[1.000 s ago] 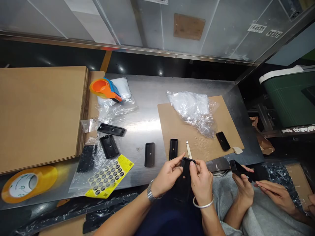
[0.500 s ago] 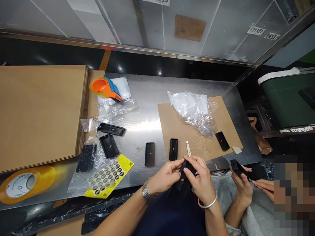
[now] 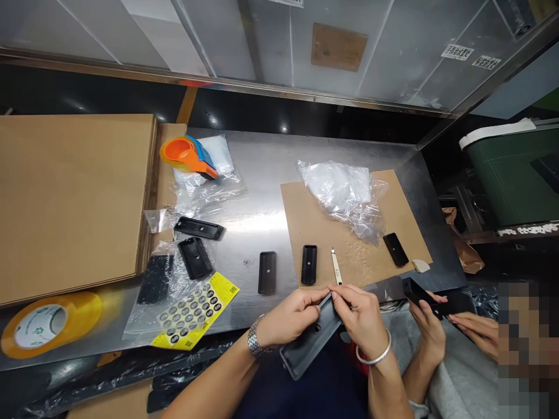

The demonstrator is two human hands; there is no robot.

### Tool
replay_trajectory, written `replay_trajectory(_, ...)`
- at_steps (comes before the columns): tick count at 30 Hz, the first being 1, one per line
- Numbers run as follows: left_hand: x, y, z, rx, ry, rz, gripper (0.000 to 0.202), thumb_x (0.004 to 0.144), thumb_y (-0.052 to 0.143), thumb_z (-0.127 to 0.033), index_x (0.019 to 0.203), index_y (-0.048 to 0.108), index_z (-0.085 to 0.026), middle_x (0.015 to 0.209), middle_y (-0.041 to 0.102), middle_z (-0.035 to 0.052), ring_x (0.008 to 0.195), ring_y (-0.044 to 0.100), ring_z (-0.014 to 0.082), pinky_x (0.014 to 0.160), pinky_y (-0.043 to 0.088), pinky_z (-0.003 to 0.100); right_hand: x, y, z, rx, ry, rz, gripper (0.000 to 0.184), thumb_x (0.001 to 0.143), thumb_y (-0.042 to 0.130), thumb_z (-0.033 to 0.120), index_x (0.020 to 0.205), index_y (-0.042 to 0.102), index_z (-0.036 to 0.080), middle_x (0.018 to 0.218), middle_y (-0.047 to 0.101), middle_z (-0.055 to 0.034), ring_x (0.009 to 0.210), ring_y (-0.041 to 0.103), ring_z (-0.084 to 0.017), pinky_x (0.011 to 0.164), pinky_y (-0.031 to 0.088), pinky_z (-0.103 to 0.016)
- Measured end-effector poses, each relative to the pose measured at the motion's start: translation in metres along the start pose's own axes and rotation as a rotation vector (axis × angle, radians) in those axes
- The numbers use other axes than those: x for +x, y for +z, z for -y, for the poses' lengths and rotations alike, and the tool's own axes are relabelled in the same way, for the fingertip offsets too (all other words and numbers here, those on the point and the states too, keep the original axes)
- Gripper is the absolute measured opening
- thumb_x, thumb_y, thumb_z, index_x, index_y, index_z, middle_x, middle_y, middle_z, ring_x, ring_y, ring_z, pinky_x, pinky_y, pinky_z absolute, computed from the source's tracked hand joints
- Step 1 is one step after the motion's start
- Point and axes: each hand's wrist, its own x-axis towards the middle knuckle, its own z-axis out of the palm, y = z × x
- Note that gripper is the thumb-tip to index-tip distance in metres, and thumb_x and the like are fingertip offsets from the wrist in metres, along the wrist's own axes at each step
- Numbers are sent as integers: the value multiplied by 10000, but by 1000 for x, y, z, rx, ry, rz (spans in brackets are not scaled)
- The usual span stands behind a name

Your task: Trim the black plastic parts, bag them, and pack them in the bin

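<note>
Both my hands grip one black plastic tray (image 3: 308,343). It sits above my lap, just off the near edge of the steel table (image 3: 262,169), tilted, hollow side up. My left hand (image 3: 290,317) is closed on its left edge, thumb on top. My right hand (image 3: 360,317) pinches the far end, fingertips on the rim.

On the table just past my hands:
- a second black tray (image 3: 266,272) lies on bare steel
- a third black tray (image 3: 308,264) lies on the edge of the cardboard sheet (image 3: 393,203)
- a small blade (image 3: 335,267) lies just beside the third tray
- a fourth black tray (image 3: 395,249) lies farther right, near a crumpled clear bag (image 3: 345,192)

Left side has a yellow sticker sheet (image 3: 192,311), a tape roll (image 3: 48,326), an orange scoop (image 3: 186,156) and a stack of flat cardboard (image 3: 74,198).

To my right, a co-worker's hand (image 3: 430,326) holds another black part (image 3: 417,291), apart from mine.
</note>
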Motion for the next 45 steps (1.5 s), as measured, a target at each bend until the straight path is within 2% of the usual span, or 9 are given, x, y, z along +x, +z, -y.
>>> replay_trajectory(7,-1,3,-2,-7,72,-69,452,754,382,-101,1165,538,-206,1063,621,3,932,538,174,899,358,287,-1,-3,0,34,-12,51,216,798,504,236,971,631,203,888,645,-58,828,598,-164,727,479,-271)
replay_trajectory(12,0,6,0,-26,78,-91,443,765,399,-119,1184,519,-196,1110,607,14,963,544,187,934,350,316,0,0,-2,98,63,-32,198,818,477,225,895,658,204,819,654,-43,772,610,-145,692,481,-252)
replay_trajectory(17,6,6,7,-146,17,-266,415,773,443,-169,1181,515,-180,1140,593,26,1043,522,196,938,365,321,-4,9,-9,106,78,-32,389,787,537,277,1167,513,196,1108,592,-79,1005,557,-187,850,463,-327)
replay_trajectory(22,7,14,20,-140,57,-430,407,756,497,-194,1160,531,-164,1199,546,64,1088,502,215,972,353,345,-7,16,-9,2,79,-225,272,849,431,235,1056,601,187,1024,641,-84,946,597,-187,820,487,-331)
replay_trajectory(27,5,20,28,-108,178,-486,372,753,527,-226,1119,566,-179,1195,545,73,1120,482,217,1009,313,359,-7,19,-11,217,128,-335,265,851,439,263,1048,598,181,996,661,-70,917,619,-187,827,493,-342)
replay_trajectory(33,9,20,20,-377,-12,-499,384,727,571,-254,1101,580,-167,1147,577,71,1057,530,227,968,361,357,-2,25,-21,562,370,-371,379,863,394,373,1129,502,125,908,677,-123,791,646,-207,693,527,-365)
replay_trajectory(37,12,16,15,-455,-75,-522,413,706,590,-258,1106,577,-155,1127,595,71,1032,541,221,936,385,345,2,25,-23,514,339,-373,327,846,427,368,1047,556,145,973,650,-117,846,618,-201,724,502,-353)
replay_trajectory(42,12,16,16,-461,-105,-527,424,705,585,-252,1116,570,-151,1129,597,71,989,554,201,879,411,302,8,20,-25,439,196,-250,203,823,478,312,885,608,168,966,631,-78,958,562,-182,876,413,-343)
replay_trajectory(45,17,12,29,-487,-114,-567,427,703,579,-249,1117,569,-147,1092,619,72,900,580,167,779,445,250,12,26,-41,403,251,-247,221,839,434,335,881,562,160,977,620,-88,859,589,-162,766,466,-305)
